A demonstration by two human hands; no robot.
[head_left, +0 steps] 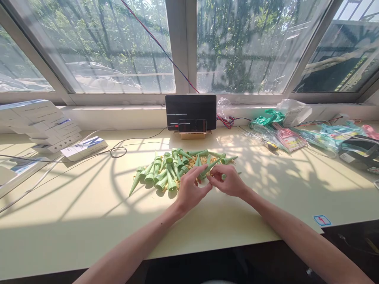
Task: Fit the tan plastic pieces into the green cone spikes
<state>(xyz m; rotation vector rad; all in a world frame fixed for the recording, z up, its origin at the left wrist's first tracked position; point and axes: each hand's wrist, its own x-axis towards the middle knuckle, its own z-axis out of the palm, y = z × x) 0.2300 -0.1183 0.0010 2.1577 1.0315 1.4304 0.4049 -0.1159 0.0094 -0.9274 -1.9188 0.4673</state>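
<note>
My left hand [191, 187] is closed with thumb and fingers around a green plastic cone [212, 166], its narrow tip pointing up and to the right. Close beside it, my right hand [227, 180] has its thumb and fingertips pinched together near the cone's wide end. Whatever sits in that pinch is too small or hidden to make out. Just beyond both hands lies a loose pile of green cones [169, 160], several of them ribbed at the wide end. Small yellowish pieces [203, 160] are scattered among them, partly covered by the cones and my hands.
A black screen [191, 106] and a phone [192, 125] stand against the window ledge. White boxes [84, 148] and cables [118, 152] are on the left. Plastic bags [290, 138] and a black strapped device [359, 152] lie at right. The table's front edge runs below my forearms.
</note>
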